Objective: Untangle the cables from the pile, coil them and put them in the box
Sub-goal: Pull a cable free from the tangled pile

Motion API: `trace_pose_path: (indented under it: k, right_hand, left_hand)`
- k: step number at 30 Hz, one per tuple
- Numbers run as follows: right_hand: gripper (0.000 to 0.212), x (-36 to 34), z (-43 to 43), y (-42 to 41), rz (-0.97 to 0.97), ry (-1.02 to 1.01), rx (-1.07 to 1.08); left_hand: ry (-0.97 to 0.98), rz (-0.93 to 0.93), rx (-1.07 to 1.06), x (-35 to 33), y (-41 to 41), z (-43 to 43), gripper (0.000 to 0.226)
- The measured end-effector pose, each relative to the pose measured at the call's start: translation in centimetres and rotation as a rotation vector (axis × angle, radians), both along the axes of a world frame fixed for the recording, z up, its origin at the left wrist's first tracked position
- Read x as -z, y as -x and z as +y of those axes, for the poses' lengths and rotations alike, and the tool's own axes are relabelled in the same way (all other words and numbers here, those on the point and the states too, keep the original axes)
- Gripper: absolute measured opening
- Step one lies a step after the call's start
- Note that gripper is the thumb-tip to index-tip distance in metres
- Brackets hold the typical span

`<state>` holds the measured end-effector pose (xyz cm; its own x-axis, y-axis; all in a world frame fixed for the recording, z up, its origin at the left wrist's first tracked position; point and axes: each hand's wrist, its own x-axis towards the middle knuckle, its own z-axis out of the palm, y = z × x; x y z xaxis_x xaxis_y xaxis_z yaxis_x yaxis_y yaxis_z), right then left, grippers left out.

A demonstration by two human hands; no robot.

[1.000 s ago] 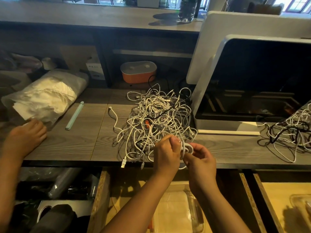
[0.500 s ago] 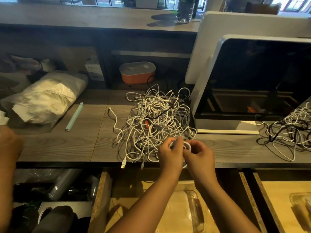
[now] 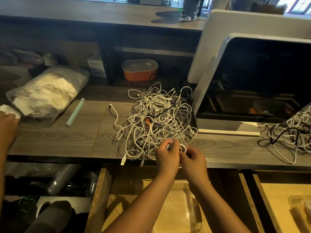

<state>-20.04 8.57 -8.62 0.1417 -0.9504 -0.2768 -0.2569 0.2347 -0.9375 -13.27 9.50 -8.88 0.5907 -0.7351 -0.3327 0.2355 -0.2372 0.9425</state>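
As left grip (image 3: pixel 166 156) and right grip (image 3: pixel 193 158) pinch a coil (image 3: pixel 183 147), winding seems unfinished.
Next, probably: tuck end, stow it.

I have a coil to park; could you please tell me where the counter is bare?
Bare wood lies between the green strip and the cable pile, and before the white machine, left of the second tangle. The pile's front edge, where the coil is held, is crowded.
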Motion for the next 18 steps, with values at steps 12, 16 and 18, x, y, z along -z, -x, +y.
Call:
trace_pose_path:
  k: [12, 16, 18]
  right_hand:
    - [0.017, 1.4, 0.2, 0.1, 0.259, 0.319, -0.04]
    - [0.019, 1.5, 0.5, 0.4, 0.173, 0.264, -0.022]
    - [0.022, 1.6, 0.5, 0.4, 0.15, 0.257, -0.02]
  left_hand:
    - [0.01, -0.166, 0.074, 1.8, -0.4, -0.1, 0.019]
    - [0.151, -0.694, 0.271, 3.0, -1.6, 0.7, 0.02]
    - [0.192, -0.762, 0.282, 3.0, -1.9, 0.5, 0.02]
